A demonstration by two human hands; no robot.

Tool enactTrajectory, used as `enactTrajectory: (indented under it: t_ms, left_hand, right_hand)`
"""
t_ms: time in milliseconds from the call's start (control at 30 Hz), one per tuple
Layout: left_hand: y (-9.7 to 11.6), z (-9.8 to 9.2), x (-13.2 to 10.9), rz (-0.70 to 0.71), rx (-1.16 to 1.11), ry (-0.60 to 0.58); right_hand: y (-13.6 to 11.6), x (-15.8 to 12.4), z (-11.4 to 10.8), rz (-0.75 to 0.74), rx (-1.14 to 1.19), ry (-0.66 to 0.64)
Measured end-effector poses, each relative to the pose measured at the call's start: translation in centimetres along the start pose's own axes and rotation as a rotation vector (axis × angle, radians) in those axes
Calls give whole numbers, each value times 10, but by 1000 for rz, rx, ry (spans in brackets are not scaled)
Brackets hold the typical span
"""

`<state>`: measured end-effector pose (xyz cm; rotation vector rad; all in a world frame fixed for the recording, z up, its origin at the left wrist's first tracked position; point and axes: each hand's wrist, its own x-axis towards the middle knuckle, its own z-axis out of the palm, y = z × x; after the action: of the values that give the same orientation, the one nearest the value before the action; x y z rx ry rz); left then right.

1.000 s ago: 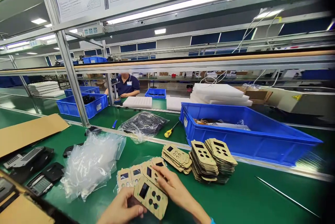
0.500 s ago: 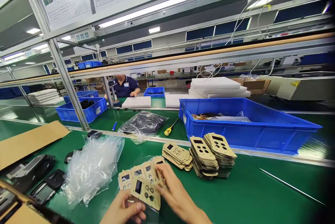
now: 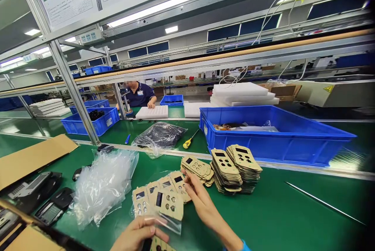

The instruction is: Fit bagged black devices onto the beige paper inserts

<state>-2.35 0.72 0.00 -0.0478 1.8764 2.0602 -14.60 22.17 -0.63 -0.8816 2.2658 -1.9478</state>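
Note:
Low in the view, my left hand (image 3: 140,235) has its fingers closed on a clear plastic bag (image 3: 172,223), with a tan panel (image 3: 169,204) at the bag's mouth. Part of another tan panel (image 3: 160,244) shows beneath that hand. Several tan panels with dark windows and round holes (image 3: 140,196) lie fanned out behind it. My right hand (image 3: 200,196) is at the right end of this fan, its fingers at the edge of the rightmost panel; whether they grip it cannot be made out. Behind are a low pile (image 3: 197,166) and two taller stacks (image 3: 225,165) of like panels.
Crumpled clear bags (image 3: 102,188) and black device housings (image 3: 54,206) lie left. A large blue bin (image 3: 278,141) stands behind the stacks. A yellow screwdriver (image 3: 187,143) and a bagged black item (image 3: 159,135) lie further back. A metal rod (image 3: 322,202) is right. A person (image 3: 140,96) sits across.
My right hand has moved slightly up and right, away from the held panel. The panel in front has shifted right, and clear bag plastic and another panel now show by my left hand.

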Motion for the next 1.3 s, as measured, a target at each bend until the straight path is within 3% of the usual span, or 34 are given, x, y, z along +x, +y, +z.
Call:
enactTrajectory:
  t_ms: [67,133,267,467,600,733,867,967,1067,1167,1300]
  left_hand:
    - [-2,1,2,28,4,39]
    - [-2,4,3,26,22,26]
    - [8,13,-1,13,132,-44]
    - [27,19,-9,66,280,-191]
    - [19,17,-6,50,209,-112]
    - [-6,10,7,51,-89,-63]
    - [-17,3,16,54,-265,7]
    - [-15,2,18,95,-392,156]
    - [-17,4,21,75,-566,299]
    - [-19,9,25,32,-577,265]
    - [-15,14,21,40,-469,232]
  right_hand:
    - [-5,-1,-1,-76,-102,-45]
    - [-11,-6,4,-125,-153,-195]
    - [-16,-15,16,-86,-135,-423]
    - [-24,-18,21,141,381,-732]
    - [-23,-22,28,228,548,-525]
    - [-9,-16,25,211,511,-291]
    - [-2,-11,11,131,239,-18]
    - [-4,-14,4,-28,-13,136]
    - [-6,-20,8,-318,-264,-75]
    - [-4,-23,22,-525,-542,-338]
    - [1,-25,38,-649,-666,-392]
